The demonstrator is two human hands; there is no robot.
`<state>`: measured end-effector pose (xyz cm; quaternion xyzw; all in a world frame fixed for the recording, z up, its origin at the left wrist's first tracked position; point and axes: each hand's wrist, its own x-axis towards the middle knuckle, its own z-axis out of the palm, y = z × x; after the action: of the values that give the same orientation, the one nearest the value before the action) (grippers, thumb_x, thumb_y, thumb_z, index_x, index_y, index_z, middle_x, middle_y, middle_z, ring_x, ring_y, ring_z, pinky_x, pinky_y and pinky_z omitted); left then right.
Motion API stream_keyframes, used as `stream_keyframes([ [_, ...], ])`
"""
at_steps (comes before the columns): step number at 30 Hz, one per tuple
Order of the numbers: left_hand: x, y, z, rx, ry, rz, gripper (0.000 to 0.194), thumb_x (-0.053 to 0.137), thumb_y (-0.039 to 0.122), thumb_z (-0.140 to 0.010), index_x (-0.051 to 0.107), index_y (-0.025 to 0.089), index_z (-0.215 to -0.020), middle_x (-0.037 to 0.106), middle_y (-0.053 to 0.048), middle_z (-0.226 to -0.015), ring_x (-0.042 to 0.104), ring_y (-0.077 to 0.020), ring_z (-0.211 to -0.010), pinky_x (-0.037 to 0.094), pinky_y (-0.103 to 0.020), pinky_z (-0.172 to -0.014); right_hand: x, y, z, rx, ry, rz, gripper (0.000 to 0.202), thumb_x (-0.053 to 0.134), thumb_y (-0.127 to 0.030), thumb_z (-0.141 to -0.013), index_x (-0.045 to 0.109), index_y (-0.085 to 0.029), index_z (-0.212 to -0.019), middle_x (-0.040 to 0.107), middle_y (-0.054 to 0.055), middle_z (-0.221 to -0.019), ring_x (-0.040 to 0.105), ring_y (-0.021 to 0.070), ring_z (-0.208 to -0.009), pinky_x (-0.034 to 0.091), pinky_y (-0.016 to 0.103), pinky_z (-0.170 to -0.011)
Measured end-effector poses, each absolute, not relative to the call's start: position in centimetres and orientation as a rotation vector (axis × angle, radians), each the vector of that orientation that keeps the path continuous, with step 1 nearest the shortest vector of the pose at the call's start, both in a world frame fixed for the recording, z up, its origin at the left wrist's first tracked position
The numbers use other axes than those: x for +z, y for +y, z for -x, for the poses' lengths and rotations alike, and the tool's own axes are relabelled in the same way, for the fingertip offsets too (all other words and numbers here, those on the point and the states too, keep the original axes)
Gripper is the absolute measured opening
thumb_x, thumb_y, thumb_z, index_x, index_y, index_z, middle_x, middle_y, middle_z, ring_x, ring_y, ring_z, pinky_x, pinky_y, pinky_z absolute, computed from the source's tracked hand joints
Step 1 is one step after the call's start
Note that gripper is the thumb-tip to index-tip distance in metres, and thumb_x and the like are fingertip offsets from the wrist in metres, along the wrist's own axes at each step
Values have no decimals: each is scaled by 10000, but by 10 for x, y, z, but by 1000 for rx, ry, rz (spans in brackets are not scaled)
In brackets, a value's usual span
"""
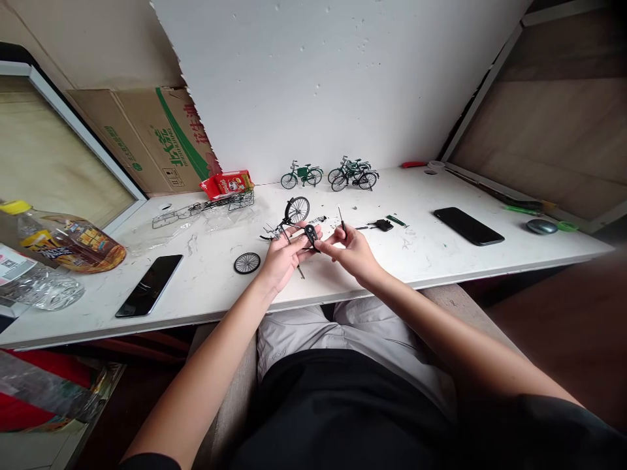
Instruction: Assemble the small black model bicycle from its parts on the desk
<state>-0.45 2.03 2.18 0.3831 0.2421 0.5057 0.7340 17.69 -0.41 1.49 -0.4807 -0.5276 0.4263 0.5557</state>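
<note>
My left hand (279,262) is closed around a partly built black model bicycle (285,218), whose one fitted wheel points away from me. A small black chain-cover piece (311,235) lies at the fingertips of both hands, against the bicycle. In my right hand (356,252) a thin small screwdriver (343,223) stands upright between the fingers, while the thumb reaches to the black piece. To the left of my left hand, a loose spoked wheel (247,263) lies flat on the white table (210,287). Fingers hide part of the bicycle's frame.
Finished model bicycles, one green (302,175) and a cluster (353,174), stand by the back wall. Small black parts (385,225) and a green strip (396,220) lie right. Phones (469,226) flank both sides; bottles (73,241), a red packet (228,185) and frame parts (176,217) are left.
</note>
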Motion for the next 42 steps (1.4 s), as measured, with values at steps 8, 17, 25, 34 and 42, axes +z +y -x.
stream_keyframes([
  [8,19,25,6,1158,562,-855,354,864,105,-809,737,129,-1138,813,-121,-1142,764,-278,-1208,556,-446,-1131,10,-3,-176,723,-1429,1169,578,884,-594,-773,408,-271,-830,644,42,-852,652,260,-861,503,355,-620],
  [17,18,24,9,1140,677,-924,503,948,128,-708,780,171,-1180,801,-103,-1263,770,-223,-1105,602,-360,-1007,4,1,-179,820,-1418,1166,526,853,-563,-833,419,-267,-860,634,31,-882,648,238,-875,533,347,-653],
  [25,22,24,11,1130,725,-971,566,971,182,-695,771,176,-1224,779,-136,-1336,750,-269,-1175,613,-404,-995,4,5,-182,950,-1386,1060,583,850,-596,-845,368,-268,-832,529,-19,-800,617,188,-782,507,317,-588],
  [34,16,28,11,1137,699,-975,560,964,173,-710,766,168,-1234,804,-135,-1267,770,-265,-1138,588,-457,-1065,5,6,-185,955,-1414,1098,609,860,-590,-836,342,-271,-831,629,8,-826,685,228,-867,503,315,-604],
  [42,16,28,12,1130,696,-974,535,951,159,-725,773,163,-1229,811,-139,-1251,775,-263,-1126,596,-433,-1047,8,5,-184,904,-1472,1102,582,843,-577,-845,348,-272,-831,686,27,-860,688,229,-861,508,343,-647],
])
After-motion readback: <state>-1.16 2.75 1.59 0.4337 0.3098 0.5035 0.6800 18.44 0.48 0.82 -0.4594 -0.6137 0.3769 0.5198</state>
